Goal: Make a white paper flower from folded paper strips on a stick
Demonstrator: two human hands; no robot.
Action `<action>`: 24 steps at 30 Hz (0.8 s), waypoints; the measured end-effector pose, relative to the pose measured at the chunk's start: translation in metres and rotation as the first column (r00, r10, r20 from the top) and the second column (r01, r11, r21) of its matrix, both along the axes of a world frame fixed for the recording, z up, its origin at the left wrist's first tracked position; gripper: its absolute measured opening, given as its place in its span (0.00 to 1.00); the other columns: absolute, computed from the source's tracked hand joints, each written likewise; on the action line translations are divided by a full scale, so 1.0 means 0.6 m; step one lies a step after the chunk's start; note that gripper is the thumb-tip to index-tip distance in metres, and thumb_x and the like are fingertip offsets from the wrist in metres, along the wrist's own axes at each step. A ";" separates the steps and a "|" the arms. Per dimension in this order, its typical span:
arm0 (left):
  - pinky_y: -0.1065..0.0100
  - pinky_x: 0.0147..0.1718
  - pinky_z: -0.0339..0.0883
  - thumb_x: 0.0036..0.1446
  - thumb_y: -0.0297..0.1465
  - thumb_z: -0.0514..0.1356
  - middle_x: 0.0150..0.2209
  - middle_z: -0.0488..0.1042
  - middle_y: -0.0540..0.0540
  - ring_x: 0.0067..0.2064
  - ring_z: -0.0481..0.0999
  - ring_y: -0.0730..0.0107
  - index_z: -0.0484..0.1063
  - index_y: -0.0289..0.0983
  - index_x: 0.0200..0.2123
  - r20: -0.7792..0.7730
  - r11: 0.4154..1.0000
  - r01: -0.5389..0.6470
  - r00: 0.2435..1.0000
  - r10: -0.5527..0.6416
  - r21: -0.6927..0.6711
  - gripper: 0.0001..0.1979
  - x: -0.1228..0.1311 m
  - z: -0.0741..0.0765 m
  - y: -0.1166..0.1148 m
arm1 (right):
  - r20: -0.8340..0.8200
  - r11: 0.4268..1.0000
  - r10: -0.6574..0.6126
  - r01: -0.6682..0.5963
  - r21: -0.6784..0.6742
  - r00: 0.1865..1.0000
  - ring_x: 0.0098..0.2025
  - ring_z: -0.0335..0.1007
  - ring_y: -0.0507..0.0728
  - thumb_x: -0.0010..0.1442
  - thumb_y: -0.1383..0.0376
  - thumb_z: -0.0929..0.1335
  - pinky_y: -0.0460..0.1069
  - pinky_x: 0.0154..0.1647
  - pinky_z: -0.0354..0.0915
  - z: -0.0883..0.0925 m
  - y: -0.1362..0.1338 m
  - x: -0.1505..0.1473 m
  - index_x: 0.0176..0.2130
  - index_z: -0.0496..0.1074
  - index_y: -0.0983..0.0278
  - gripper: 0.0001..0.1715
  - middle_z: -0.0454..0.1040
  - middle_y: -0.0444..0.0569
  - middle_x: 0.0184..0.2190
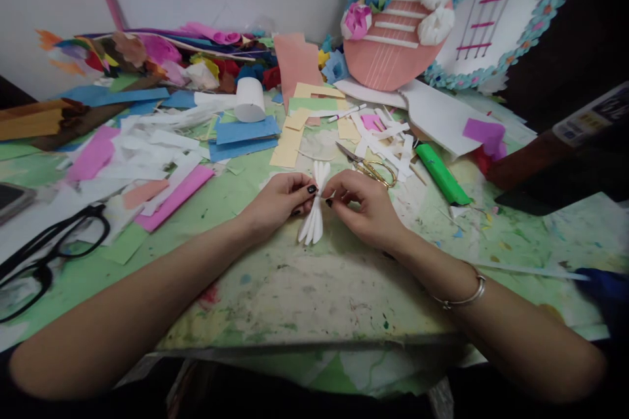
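A strip of white pleated paper (311,226), pinched narrow at its waist, fans out at both ends like a bow. My left hand (289,196) grips its waist from the left between thumb and fingers. From the right, the thumb and forefinger of my right hand (363,206) close at the same waist. Whether a thin thread or wire lies between those fingertips I cannot tell. Just beyond my right hand lie gold-handled scissors (373,167), their blades pointing up and left.
A green tube (442,173) lies right of the scissors. White paper strips (162,144), blue paper pieces (246,134) and a white roll (249,99) are spread behind. Black glasses (73,232) rest at left. A pink guitar-shaped cutout (393,59) leans at the back; a dark box (570,150) stands right.
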State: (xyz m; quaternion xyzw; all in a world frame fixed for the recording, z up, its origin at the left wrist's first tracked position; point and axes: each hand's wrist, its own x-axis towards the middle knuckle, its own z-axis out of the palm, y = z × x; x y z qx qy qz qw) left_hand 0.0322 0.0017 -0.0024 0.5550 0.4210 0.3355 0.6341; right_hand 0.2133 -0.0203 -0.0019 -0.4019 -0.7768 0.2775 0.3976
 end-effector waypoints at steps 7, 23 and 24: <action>0.74 0.23 0.56 0.46 0.34 0.68 0.23 0.68 0.51 0.24 0.64 0.80 0.71 0.33 0.26 0.083 0.998 -0.044 0.995 0.048 -0.047 0.11 0.001 -0.001 -0.004 | 0.047 0.996 -0.082 0.081 0.031 0.995 0.25 0.63 0.49 0.57 0.65 0.68 0.47 0.28 0.60 -0.004 0.003 -0.003 0.31 0.71 0.63 0.04 0.69 0.45 0.29; 0.74 0.23 0.58 0.46 0.29 0.65 0.21 0.70 0.52 0.23 0.65 0.79 0.73 0.33 0.26 -0.025 0.977 -0.139 0.989 0.145 0.161 0.05 0.011 -0.004 -0.010 | 0.040 0.994 -0.098 0.100 -0.053 0.994 0.24 0.60 0.49 0.52 0.67 0.67 0.46 0.28 0.56 -0.003 0.000 -0.011 0.25 0.67 0.64 0.05 0.67 0.42 0.22; 0.73 0.23 0.58 0.47 0.28 0.64 0.21 0.70 0.52 0.23 0.65 0.78 0.73 0.33 0.26 -0.056 0.968 -0.133 0.987 0.148 0.215 0.04 0.010 -0.004 -0.010 | 0.040 0.993 -0.098 0.100 -0.056 0.994 0.25 0.60 0.49 0.51 0.67 0.67 0.46 0.28 0.56 -0.003 0.001 -0.010 0.25 0.66 0.64 0.05 0.67 0.42 0.22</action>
